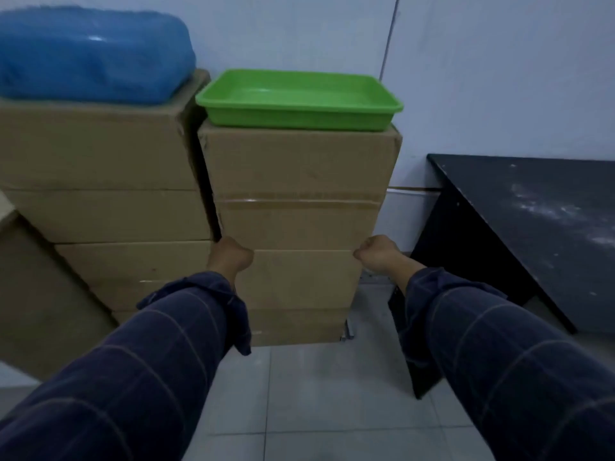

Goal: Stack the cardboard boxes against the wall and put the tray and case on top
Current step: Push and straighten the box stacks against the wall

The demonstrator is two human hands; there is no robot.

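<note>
Two stacks of cardboard boxes stand against the pale wall. A green plastic tray (299,101) lies on the right stack, on its tall top box (299,174). A blue case (90,54) rests on the left stack (100,154). My left hand (229,254) grips the top box's lower left corner. At its lower right corner, my right hand (376,252) has its fingers curled around the edge. Both hands sit at the seam above the lower box (299,281).
Another cardboard box (40,294) leans tilted at the near left, against the left stack. A black table (532,211) stands close to the right of the right stack. Grey floor tiles (316,394) lie under my arms.
</note>
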